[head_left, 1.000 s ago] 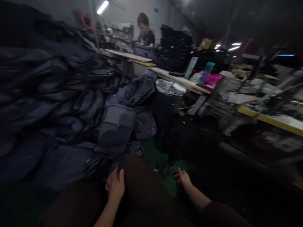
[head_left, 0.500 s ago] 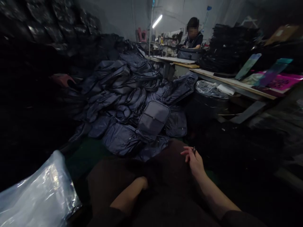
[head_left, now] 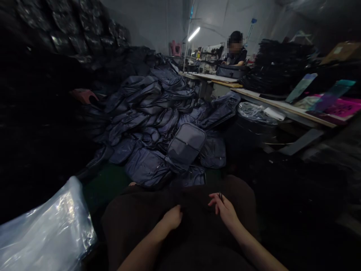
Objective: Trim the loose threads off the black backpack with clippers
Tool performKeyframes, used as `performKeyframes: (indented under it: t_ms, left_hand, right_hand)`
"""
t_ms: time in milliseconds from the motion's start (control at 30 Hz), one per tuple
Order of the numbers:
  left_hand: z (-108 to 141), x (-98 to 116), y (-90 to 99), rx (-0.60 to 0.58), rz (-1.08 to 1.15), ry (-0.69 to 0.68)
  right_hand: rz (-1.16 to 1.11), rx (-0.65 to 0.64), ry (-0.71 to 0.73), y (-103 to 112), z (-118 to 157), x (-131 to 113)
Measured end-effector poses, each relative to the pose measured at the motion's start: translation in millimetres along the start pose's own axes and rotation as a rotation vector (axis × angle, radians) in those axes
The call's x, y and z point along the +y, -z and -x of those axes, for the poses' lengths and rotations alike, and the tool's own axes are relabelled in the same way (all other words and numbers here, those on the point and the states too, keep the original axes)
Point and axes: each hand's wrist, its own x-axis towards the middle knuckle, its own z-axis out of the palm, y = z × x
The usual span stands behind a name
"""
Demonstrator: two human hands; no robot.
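My left hand (head_left: 173, 217) is closed, its knuckles up, low over the dark brown cloth (head_left: 197, 239) across my lap. Whatever its fingers may hold is hidden. To its right, my right hand (head_left: 222, 207) has loosely curled fingers, with a small dark object (head_left: 220, 196) sticking up between them. That object is too small and dim to name. Just beyond my knees lies a grey-blue backpack (head_left: 187, 145) on a big heap of similar bags (head_left: 152, 99). Neither hand touches the heap.
Shiny clear plastic (head_left: 53, 226) lies at lower left. On the right runs a worktable (head_left: 284, 105) bearing dark stacked material (head_left: 282, 67). Under it is a plastic-lined bin (head_left: 254, 113). A person (head_left: 237, 52) works at the far end. Wrapped bundles (head_left: 84, 26) are piled back left.
My left hand has risen forward into fuller view. My right hand has come down and left, nearer to it, still with the small dark object. The view has tilted slightly.
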Motion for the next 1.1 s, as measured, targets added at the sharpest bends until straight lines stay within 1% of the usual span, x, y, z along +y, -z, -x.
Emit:
performKeyframes:
  t_ms: [67,133,200,233,267,300,333,367,400,467,567,667,733,767,833,900,967,1000,1067,1100]
  left_hand:
    - [8.9,-7.6,19.8,0.167,0.005,0.048]
    - [24.8,-25.4,46.5,0.349,0.002,0.114]
    - [46.0,-53.7,73.1,0.522,-0.013,0.218]
    - [57.0,-70.6,83.8,0.591,-0.023,0.282]
    - [67.4,-88.2,91.6,0.671,-0.038,0.358]
    - [76.4,-105.5,96.3,0.784,-0.065,0.442]
    - [83.5,-121.3,97.7,0.844,-0.069,0.499]
    - [88.5,-134.7,96.5,0.879,-0.054,0.519]
    - [91.1,-145.1,93.3,0.906,-0.032,0.518]
    - [90.3,-156.4,84.9,0.929,0.024,0.477]
    - [80.0,-157.9,76.9,0.993,0.076,0.459]
    - [71.9,-159.8,75.5,1.05,0.158,0.442]
    - [72.9,-164.4,73.7,1.079,0.224,0.454]
    - [75.6,-166.5,72.0,1.089,0.259,0.478]
    - [84.3,-167.6,68.6,1.098,0.353,0.578]
    - [95.6,-163.9,68.5,1.086,0.439,0.736]
    - [106.7,-158.1,73.3,1.052,0.458,0.895]
    - [111.5,-155.7,76.9,1.022,0.447,0.944]
    - [118.7,-154.0,83.3,0.943,0.441,0.949]
    - [120.9,-154.5,84.9,0.933,0.429,0.923]
  right_hand:
    - [0.076,0.007,0.012,3.3,-4.3,1.9]
    - [0.204,0.083,0.025,19.3,-10.4,3.4]
    - [0.383,0.233,0.016,48.4,-17.5,5.0]
    - [0.48,0.319,0.021,66.2,-21.0,6.4]
    - [0.578,0.379,0.021,84.5,-24.4,8.1]
    - [0.671,0.433,0.029,102.1,-27.5,10.3]
    - [0.751,0.453,0.042,117.8,-30.2,13.0]
    - [0.817,0.439,0.032,130.6,-32.6,16.0]
    - [0.868,0.419,0.013,139.8,-34.7,19.1]
    - [0.945,0.343,-0.037,147.1,-38.1,25.1]
    - [1.035,0.237,-0.083,137.2,-43.3,31.1]
    - [1.087,0.19,-0.065,118.7,-52.2,31.1]
    - [1.086,0.153,-0.038,106.4,-61.4,28.2]
    - [1.079,0.127,-0.02,100.0,-66.8,26.2]
    - [1.057,0.063,0.017,85.3,-78.9,21.9]
    - [1.041,0.002,0.058,68.2,-92.8,17.7]
    - [1.044,-0.067,0.086,50.4,-109.3,14.1]
    - [1.061,-0.115,0.085,42.2,-118.9,12.7]
    - [1.12,-0.225,0.049,28.9,-140.5,11.4]
    - [1.15,-0.273,0.024,24.1,-152.3,11.7]
